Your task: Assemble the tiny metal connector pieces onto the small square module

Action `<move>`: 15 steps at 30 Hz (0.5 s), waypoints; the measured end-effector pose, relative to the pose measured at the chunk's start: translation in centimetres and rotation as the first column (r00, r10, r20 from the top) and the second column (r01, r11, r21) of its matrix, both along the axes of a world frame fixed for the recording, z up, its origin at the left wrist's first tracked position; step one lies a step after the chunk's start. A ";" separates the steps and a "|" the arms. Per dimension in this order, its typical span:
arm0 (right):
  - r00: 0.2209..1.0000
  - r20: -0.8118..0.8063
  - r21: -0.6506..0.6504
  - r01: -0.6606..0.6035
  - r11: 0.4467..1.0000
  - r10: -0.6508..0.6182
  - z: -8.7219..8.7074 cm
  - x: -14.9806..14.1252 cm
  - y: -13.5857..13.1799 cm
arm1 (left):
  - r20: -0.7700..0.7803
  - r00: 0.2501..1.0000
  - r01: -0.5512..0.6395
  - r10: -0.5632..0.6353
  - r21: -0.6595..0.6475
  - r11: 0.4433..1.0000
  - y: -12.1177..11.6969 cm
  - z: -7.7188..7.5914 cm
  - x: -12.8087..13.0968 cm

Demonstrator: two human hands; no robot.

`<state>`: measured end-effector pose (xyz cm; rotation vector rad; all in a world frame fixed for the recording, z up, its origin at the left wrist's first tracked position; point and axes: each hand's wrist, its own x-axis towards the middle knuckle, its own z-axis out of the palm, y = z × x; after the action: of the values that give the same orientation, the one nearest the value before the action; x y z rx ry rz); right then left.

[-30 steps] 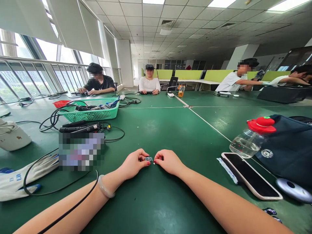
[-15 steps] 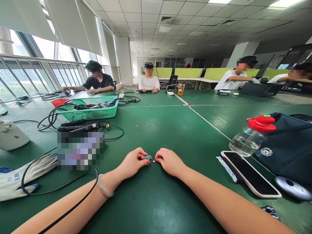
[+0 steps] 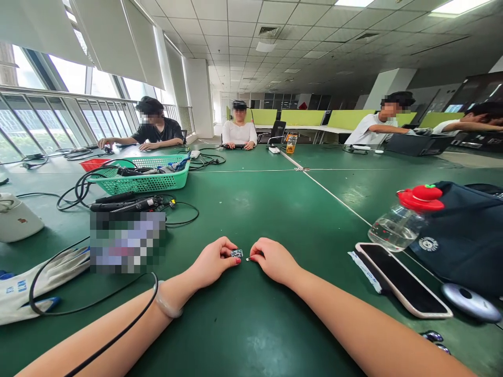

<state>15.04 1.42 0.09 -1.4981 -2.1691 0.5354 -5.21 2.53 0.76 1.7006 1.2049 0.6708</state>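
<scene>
Above the green table (image 3: 236,324), my left hand (image 3: 214,263) pinches a small circuit board (image 3: 237,253) between thumb and fingers. Its face is dark with light components. Facing it from the right, my right hand (image 3: 273,262) is closed on a tiny pale piece (image 3: 248,258) whose tip sticks out past the fingertips; its kind is too small to make out. A narrow gap separates the board from the pale piece. A black cable (image 3: 129,330) passes over my left forearm.
On the left are a green basket (image 3: 145,183) of cables, a glove (image 3: 43,283) and a blurred box (image 3: 128,241). To the right lie a phone (image 3: 403,280), a red-lidded bottle (image 3: 396,228), a mouse (image 3: 470,302) and a dark bag (image 3: 467,235). Several people sit farther off.
The board in my left hand has tilted slightly. My right hand stays almost where it was, and the whole view has shifted a little.
</scene>
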 end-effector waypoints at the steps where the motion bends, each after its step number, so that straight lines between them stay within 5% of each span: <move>1: 1.000 0.003 0.003 0.003 1.000 -0.003 0.0 0.0 0.0 | -0.001 1.000 0.000 0.000 0.003 1.000 0.0 0.0 0.0; 8: 0.999 0.026 0.005 0.042 0.999 -0.042 0.1 -0.2 0.0 | 0.019 1.000 0.005 -0.005 0.016 1.000 0.1 0.0 0.0; 15: 0.975 -0.202 0.101 0.113 0.988 -0.091 0.4 -0.7 -0.4 | 0.014 1.000 -0.009 0.008 0.023 1.000 0.0 0.0 0.1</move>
<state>14.36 1.00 0.47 -1.4241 -1.9271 0.4955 -5.10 2.52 0.75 1.7084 1.1993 0.7035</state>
